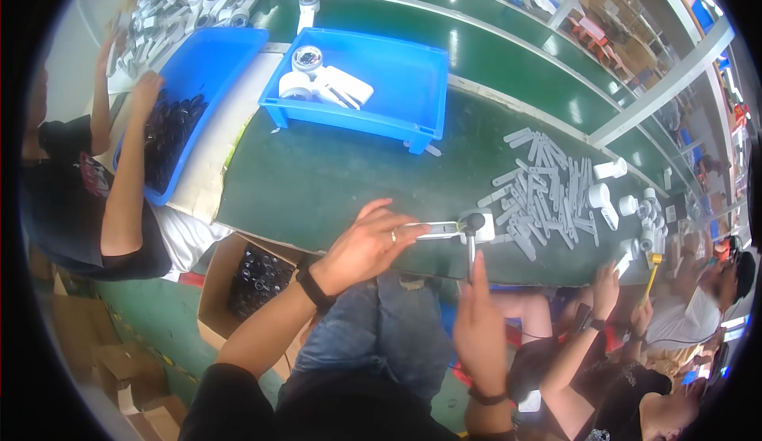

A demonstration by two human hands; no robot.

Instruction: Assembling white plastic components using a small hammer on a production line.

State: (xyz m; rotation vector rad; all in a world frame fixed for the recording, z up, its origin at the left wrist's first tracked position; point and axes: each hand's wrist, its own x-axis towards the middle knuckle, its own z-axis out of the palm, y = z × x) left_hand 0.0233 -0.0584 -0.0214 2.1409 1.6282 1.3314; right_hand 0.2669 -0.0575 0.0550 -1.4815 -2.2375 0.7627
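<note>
My left hand (369, 242), with a ring and a dark wristband, is closed on the handle end of a white plastic part (436, 232) lying on the green tabletop near its front edge. That part has a long flat handle and a wider head at its right end. In my right hand (480, 334) is a small hammer, the index finger stretched along its shaft. The dark round hammer head (474, 222) is over the white part's wide end; I cannot tell whether they touch. Just right of it lies a loose pile of translucent grey strips (548, 195).
A blue tray (425, 127) with several white parts stands ahead. At left, a person reaches into a blue bin (238, 44) of dark pieces. White round-headed parts (609, 169) lie at right, where another person holds a yellow hammer (652, 270). A cardboard box (214, 302) stands below the table.
</note>
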